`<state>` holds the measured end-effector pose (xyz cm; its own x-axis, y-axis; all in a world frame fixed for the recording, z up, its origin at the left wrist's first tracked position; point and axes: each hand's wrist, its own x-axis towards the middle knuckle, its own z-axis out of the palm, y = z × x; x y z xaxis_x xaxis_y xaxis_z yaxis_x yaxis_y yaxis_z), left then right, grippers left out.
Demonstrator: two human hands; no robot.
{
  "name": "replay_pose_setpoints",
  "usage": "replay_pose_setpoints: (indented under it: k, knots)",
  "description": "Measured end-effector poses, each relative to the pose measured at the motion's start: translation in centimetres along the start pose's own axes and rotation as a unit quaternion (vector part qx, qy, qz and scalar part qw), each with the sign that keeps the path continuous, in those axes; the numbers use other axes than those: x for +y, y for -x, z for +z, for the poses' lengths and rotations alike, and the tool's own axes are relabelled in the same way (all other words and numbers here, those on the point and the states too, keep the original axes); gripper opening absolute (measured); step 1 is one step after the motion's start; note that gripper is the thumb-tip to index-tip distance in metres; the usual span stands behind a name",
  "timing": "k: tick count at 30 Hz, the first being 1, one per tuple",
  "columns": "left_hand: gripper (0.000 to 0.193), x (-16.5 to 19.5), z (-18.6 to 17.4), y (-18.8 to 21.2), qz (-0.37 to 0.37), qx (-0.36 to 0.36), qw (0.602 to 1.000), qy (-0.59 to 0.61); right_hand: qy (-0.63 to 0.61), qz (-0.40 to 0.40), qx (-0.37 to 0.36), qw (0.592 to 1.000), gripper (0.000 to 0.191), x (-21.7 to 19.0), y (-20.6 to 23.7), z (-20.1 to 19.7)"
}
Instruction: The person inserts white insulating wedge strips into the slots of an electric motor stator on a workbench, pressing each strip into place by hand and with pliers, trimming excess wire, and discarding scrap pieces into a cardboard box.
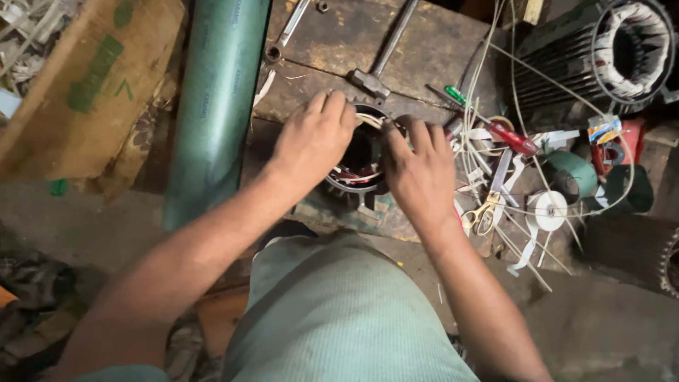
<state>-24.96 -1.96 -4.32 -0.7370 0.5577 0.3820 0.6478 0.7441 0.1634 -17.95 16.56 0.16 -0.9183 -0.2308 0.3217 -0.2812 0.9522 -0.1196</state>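
Both hands are right on the small motor stator (361,180), sitting mid-bench on the wooden board (424,42). Left hand (311,141) curls over its left rim, fingers pinching a pale strip at the far edge. Right hand (421,173) rests on the right rim, fingers bent; can't tell if it's gripping anything. Hammer (371,81) lies just beyond, scissors (484,212) to the right.
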Motion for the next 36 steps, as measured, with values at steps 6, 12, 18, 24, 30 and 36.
replay_pose_setpoints:
  k: [6, 12, 18, 24, 30, 36]
  knots:
    - [0.021, -1.7, -0.4, -0.1, 0.019, 0.019, 0.997, 0.074, 0.025, 0.054, -0.072, 0.996, 0.045, -1.6, 0.3, -0.4]
    - [0.039, -6.1, 1.9, -0.2, -0.058, -0.058, 0.915, 0.394, -0.124, 0.159, 0.005, 0.979, 0.096, -5.0, 5.5, 0.6]
    - [0.046, -4.9, 7.2, 0.0, -0.114, -0.137, 0.592, 0.786, -0.094, 0.154, 0.034, 0.983, 0.101, -6.3, 9.6, 2.9]
    - [0.045, -1.6, 6.2, 5.5, -0.215, 0.030, 0.644, 0.734, -0.053, 0.068, -0.037, 0.996, 0.095, -1.5, 8.8, -0.1]
    - [0.045, 1.1, 4.4, 7.6, -0.248, 0.100, 0.678, 0.685, -0.115, 0.000, -0.072, 0.991, 0.074, 4.5, 11.6, -1.1]
    - [0.040, 3.5, 1.8, 10.6, -0.249, 0.151, 0.750, 0.593, -0.093, 0.357, 0.071, 0.927, 0.024, 15.6, 24.0, -0.5]
